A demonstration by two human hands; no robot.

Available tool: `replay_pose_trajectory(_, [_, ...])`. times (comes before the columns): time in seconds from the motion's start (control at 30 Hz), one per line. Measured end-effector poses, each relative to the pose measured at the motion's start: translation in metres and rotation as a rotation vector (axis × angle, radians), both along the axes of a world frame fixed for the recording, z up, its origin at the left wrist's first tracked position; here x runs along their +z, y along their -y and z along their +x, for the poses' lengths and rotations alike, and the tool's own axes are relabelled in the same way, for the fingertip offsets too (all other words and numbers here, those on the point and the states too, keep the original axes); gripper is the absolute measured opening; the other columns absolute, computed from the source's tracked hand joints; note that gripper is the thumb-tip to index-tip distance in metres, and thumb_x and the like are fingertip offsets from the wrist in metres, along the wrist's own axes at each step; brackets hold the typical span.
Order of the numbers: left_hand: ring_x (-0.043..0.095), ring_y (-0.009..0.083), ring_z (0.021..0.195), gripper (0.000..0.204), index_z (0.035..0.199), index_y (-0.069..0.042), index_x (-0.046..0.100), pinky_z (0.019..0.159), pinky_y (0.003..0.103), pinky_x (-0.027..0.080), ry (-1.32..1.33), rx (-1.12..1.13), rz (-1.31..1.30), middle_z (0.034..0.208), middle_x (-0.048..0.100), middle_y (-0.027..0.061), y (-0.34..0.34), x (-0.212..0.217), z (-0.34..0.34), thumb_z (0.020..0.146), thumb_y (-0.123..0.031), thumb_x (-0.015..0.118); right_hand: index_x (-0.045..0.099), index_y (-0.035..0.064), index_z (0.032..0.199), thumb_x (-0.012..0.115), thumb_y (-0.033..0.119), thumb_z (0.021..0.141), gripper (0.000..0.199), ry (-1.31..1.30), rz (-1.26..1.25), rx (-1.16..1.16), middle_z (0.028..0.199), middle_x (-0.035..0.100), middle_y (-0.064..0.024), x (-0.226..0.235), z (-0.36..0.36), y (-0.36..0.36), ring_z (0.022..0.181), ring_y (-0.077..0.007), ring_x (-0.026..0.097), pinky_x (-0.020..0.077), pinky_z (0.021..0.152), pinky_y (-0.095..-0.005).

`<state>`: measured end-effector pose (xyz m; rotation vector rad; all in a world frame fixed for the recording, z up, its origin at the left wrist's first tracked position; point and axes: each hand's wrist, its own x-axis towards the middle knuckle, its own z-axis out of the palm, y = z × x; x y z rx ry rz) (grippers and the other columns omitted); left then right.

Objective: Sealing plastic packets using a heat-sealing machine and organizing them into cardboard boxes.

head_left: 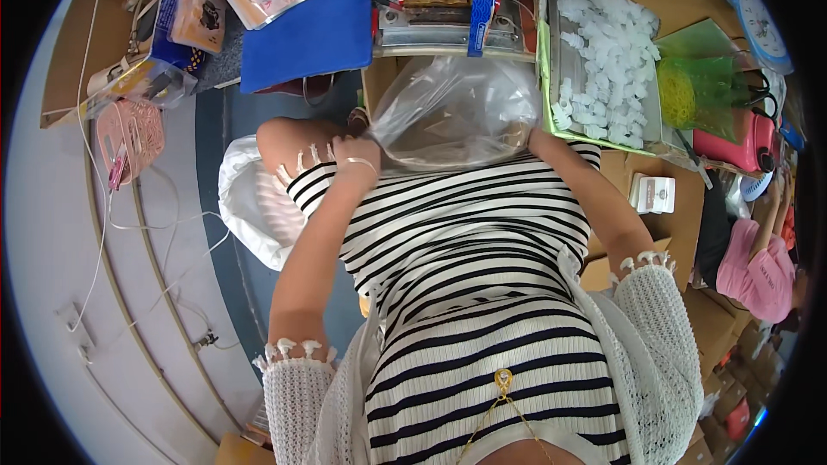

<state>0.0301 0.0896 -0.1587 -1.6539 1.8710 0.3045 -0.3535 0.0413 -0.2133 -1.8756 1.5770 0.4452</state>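
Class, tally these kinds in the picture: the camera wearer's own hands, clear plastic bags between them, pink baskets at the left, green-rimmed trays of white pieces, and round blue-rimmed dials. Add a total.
Own hands: 2 (left hand, right hand)
Clear plastic bag: 1
Pink basket: 1
Green-rimmed tray: 1
Blue-rimmed dial: 1
Total: 6

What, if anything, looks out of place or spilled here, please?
Nothing looks spilled or damaged. The left hand grips the clear bag; the right hand is partly hidden at its other side. The white parts lie heaped in their tray. Only the loose white cable by the wall looks untidy.
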Motion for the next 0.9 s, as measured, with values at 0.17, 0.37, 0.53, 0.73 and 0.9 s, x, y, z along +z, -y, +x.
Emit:
replay_pose_trajectory(0.17, [0.065, 0.0267, 0.099, 0.027, 0.103, -0.006, 0.070, 0.089, 0.044, 0.044, -0.219, 0.401, -0.085, 0.106, 0.069, 0.0136, 0.065, -0.033, 0.010, 0.087, -0.020, 0.054, 0.058, -0.0028, 0.114, 0.054, 0.013, 0.083, 0.035, 0.058, -0.091, -0.111, 0.106, 0.061, -0.0271, -0.017, -0.128, 0.023, 0.098, -0.0415, 0.058, 0.0449, 0.088, -0.0477])
replay_pose_trajectory(0.37, [0.062, 0.0335, 0.101, 0.040, 0.115, -0.002, 0.063, 0.092, 0.045, 0.045, -0.762, 0.665, -0.614, 0.111, 0.065, 0.0187, 0.119, -0.086, 0.045, 0.089, -0.029, 0.050, 0.057, -0.0025, 0.115, 0.054, 0.013, 0.084, 0.036, 0.193, -0.261, -0.174, 0.105, 0.061, -0.0271, -0.026, -0.091, 0.035, 0.097, -0.0413, 0.058, 0.0447, 0.088, -0.0477])
replay_pose_trajectory(0.53, [0.056, 0.0348, 0.114, 0.044, 0.126, -0.004, 0.056, 0.095, 0.042, 0.045, -0.338, 0.162, -0.874, 0.128, 0.055, 0.0226, 0.139, -0.056, 0.011, 0.092, -0.031, 0.051, 0.057, -0.0022, 0.117, 0.054, 0.014, 0.084, 0.036, 0.283, -0.398, -0.291, 0.104, 0.061, -0.0271, -0.038, -0.070, 0.022, 0.097, -0.0412, 0.058, 0.0446, 0.089, -0.0476])
replay_pose_trajectory(0.73, [0.056, 0.0410, 0.106, 0.047, 0.119, -0.005, 0.060, 0.093, 0.044, 0.044, -0.878, 0.942, -0.448, 0.114, 0.062, 0.0210, 0.126, 0.043, -0.005, 0.086, -0.039, 0.055, 0.056, -0.0019, 0.118, 0.053, 0.014, 0.085, 0.037, 0.400, -0.498, -0.412, 0.103, 0.061, -0.0271, -0.047, -0.056, 0.022, 0.096, -0.0410, 0.059, 0.0444, 0.089, -0.0476])
replay_pose_trajectory(0.9, [0.045, 0.0387, 0.122, 0.046, 0.128, -0.001, 0.051, 0.104, 0.049, 0.033, -0.776, 0.297, -0.912, 0.133, 0.050, 0.0190, 0.068, 0.026, -0.059, 0.088, -0.022, 0.057, 0.056, -0.0017, 0.119, 0.053, 0.015, 0.086, 0.037, 0.498, -0.550, -0.510, 0.102, 0.061, -0.0271, -0.049, -0.027, 0.005, 0.095, -0.0409, 0.059, 0.0443, 0.089, -0.0476])
